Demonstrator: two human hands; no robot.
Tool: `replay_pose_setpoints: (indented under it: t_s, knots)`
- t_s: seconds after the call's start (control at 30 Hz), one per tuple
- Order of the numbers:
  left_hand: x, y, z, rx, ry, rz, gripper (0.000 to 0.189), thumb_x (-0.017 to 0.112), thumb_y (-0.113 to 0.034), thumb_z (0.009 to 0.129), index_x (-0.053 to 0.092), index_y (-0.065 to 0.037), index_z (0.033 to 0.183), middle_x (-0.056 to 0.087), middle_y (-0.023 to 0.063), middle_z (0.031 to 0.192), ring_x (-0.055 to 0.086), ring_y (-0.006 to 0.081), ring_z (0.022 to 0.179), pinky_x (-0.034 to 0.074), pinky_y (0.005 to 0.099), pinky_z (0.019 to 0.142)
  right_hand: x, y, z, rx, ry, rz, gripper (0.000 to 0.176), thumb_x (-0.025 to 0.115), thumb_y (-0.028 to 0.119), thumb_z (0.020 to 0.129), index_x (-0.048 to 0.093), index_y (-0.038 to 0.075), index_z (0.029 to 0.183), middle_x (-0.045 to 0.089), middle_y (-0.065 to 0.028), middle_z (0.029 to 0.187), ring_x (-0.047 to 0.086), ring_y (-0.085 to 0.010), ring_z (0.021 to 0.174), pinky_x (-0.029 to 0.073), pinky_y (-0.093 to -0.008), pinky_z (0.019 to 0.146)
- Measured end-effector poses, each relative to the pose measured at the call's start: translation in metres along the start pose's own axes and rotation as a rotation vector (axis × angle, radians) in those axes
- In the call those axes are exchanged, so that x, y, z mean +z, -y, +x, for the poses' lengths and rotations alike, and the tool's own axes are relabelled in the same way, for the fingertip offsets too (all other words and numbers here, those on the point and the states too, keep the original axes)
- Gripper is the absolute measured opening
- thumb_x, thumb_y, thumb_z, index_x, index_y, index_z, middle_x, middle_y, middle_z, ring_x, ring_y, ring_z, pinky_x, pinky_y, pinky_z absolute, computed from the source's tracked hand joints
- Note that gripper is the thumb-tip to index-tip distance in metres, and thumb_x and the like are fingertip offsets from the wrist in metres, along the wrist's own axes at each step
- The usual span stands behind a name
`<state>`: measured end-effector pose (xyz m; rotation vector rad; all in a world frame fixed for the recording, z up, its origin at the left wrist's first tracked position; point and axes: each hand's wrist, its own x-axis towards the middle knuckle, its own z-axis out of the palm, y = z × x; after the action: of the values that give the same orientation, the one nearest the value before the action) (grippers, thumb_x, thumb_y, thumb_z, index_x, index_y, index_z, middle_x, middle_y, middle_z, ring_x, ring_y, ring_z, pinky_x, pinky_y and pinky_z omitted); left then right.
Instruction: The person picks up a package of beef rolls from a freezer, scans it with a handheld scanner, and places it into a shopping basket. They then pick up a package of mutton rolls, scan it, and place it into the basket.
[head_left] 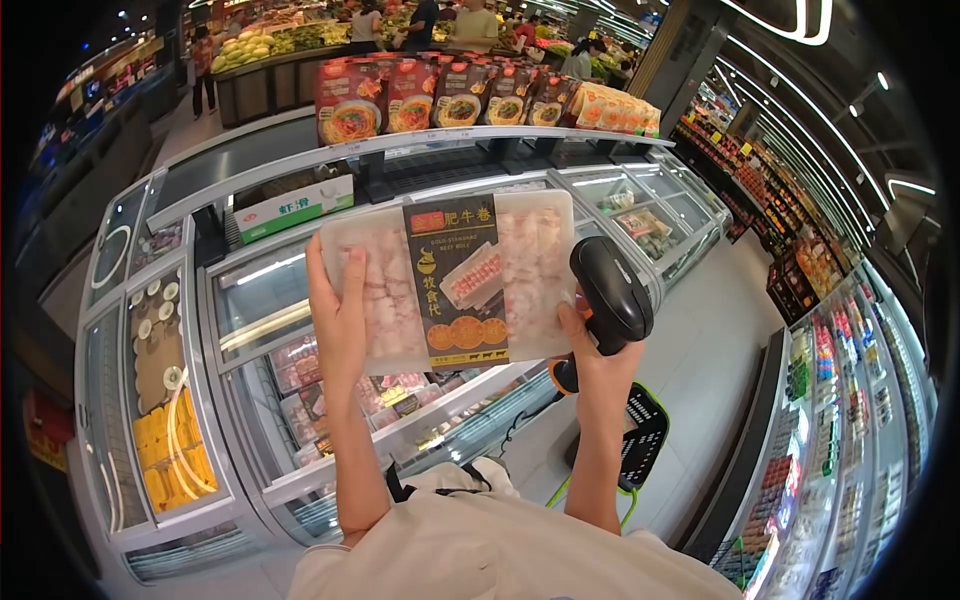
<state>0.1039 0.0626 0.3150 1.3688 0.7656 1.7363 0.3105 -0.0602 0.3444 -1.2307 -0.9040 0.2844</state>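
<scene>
A clear tray pack of frozen beef rolls [540,285] with a black printed sleeve is held up in front of me, above the freezer. My left hand [338,310] grips its left edge, thumb on the front. In my right hand [603,362] is a black handheld barcode scanner [612,295], its head pointing up beside the pack. The right thumb also rests at the pack's lower right corner. A coiled cable hangs below the hands. More packs of meat [400,393] lie in the freezer beneath.
Glass-lidded chest freezers [240,375] stretch across the front and left. Bagged food [410,95] lines the shelf above them, beside a green and white carton [295,205]. A black shopping basket [645,435] is below my right arm. Stocked refrigerated shelves [830,400] run along the right; people stand behind.
</scene>
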Motion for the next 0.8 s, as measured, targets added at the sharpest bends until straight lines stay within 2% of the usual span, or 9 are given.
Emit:
replay_pose_setpoints:
  t_s: [0.03, 0.13, 0.27, 0.4, 0.43, 0.53, 0.6, 0.67, 0.8]
  knots:
    - [-0.003, 0.005, 0.002, -0.054, -0.002, -0.078, 0.051, 0.055, -0.029, 0.1, 0.038, 0.001, 0.138, 0.055, 0.0126, 0.126, 0.051, 0.0166, 0.115, 0.04, 0.0297, 0.099, 0.001, 0.002, -0.002, -0.027, 0.009, 0.013, 0.035, 0.081, 0.014, 0.08, 0.065, -0.001, 0.107, 0.067, -0.0028, 0.094, 0.059, -0.0098, 0.081, 0.047, -0.025, 0.075]
    - [-0.011, 0.029, 0.006, -0.21, 0.094, -0.168, 0.061, 0.05, -0.034, 0.102, 0.031, 0.003, 0.146, 0.041, 0.0131, 0.145, 0.039, 0.0175, 0.132, 0.029, 0.0274, 0.109, 0.0, 0.007, -0.007, -0.039, 0.055, 0.03, 0.033, 0.081, 0.012, 0.08, 0.065, 0.0, 0.106, 0.067, -0.0024, 0.092, 0.06, -0.0101, 0.08, 0.049, -0.0247, 0.074]
    - [-0.006, 0.067, 0.006, -0.324, -0.042, -0.068, 0.066, 0.048, -0.04, 0.102, 0.027, 0.0, 0.149, 0.038, 0.0121, 0.148, 0.038, 0.0179, 0.134, 0.029, 0.0279, 0.11, 0.002, 0.027, -0.02, 0.011, 0.128, 0.042, 0.03, 0.08, 0.008, 0.08, 0.066, -0.001, 0.105, 0.07, -0.0047, 0.092, 0.064, -0.0123, 0.082, 0.051, -0.0265, 0.076]
    - [0.0, 0.083, 0.005, -0.375, -0.076, -0.055, 0.066, 0.045, -0.043, 0.102, 0.029, 0.002, 0.148, 0.04, 0.0128, 0.147, 0.04, 0.0182, 0.133, 0.031, 0.0283, 0.11, 0.004, 0.022, -0.027, -0.257, 0.249, -0.111, 0.034, 0.077, 0.0, 0.078, 0.065, -0.002, 0.109, 0.072, -0.0093, 0.101, 0.068, -0.0157, 0.09, 0.051, -0.0292, 0.082]
    - [0.001, 0.089, 0.005, -0.395, -0.1, -0.033, 0.066, 0.045, -0.044, 0.102, 0.032, 0.003, 0.146, 0.041, 0.0129, 0.146, 0.041, 0.018, 0.132, 0.032, 0.0281, 0.109, 0.006, 0.023, -0.031, -0.204, 0.26, -0.069, 0.04, 0.081, 0.012, 0.08, 0.065, 0.001, 0.115, 0.068, -0.0061, 0.107, 0.063, -0.0132, 0.093, 0.048, -0.0282, 0.086]
    - [0.007, 0.106, 0.002, -0.363, 0.056, -0.365, 0.059, 0.045, -0.044, 0.102, 0.04, 0.002, 0.14, 0.052, 0.0129, 0.133, 0.053, 0.017, 0.117, 0.043, 0.027, 0.099, 0.016, 0.014, -0.043, -0.236, 0.277, -0.08, 0.039, 0.078, 0.008, 0.08, 0.064, 0.001, 0.116, 0.068, -0.0086, 0.109, 0.064, -0.015, 0.096, 0.049, -0.0293, 0.086]
    - [0.007, 0.145, 0.006, -0.535, 0.153, -0.514, 0.055, 0.042, -0.044, 0.103, 0.049, 0.001, 0.134, 0.059, 0.0118, 0.122, 0.056, 0.0179, 0.113, 0.045, 0.0285, 0.097, 0.018, -0.001, -0.054, -0.325, 0.362, -0.18, 0.041, 0.076, 0.004, 0.08, 0.062, -0.001, 0.119, 0.068, -0.0103, 0.111, 0.064, -0.0156, 0.098, 0.052, -0.0295, 0.084]
    - [0.027, 0.101, -0.006, -0.669, 0.103, -0.526, 0.051, 0.045, -0.045, 0.101, 0.055, -0.002, 0.127, 0.063, 0.0085, 0.109, 0.062, 0.0165, 0.1, 0.053, 0.0302, 0.085, 0.018, -0.013, -0.065, -0.07, 0.552, -0.011, 0.05, 0.077, 0.002, 0.075, 0.059, 0.001, 0.122, 0.066, -0.012, 0.113, 0.063, -0.0214, 0.105, 0.048, -0.0335, 0.091]
    - [0.017, 0.105, -0.042, -0.693, 0.379, -1.286, 0.056, 0.051, -0.046, 0.096, 0.05, -0.001, 0.129, 0.057, 0.0171, 0.113, 0.062, 0.0242, 0.097, 0.058, 0.0328, 0.075, 0.019, -0.038, -0.078, 0.119, 0.808, 0.006, 0.05, 0.078, 0.004, 0.071, 0.06, 0.002, 0.118, 0.067, -0.0106, 0.11, 0.064, -0.0246, 0.102, 0.047, -0.0366, 0.092]
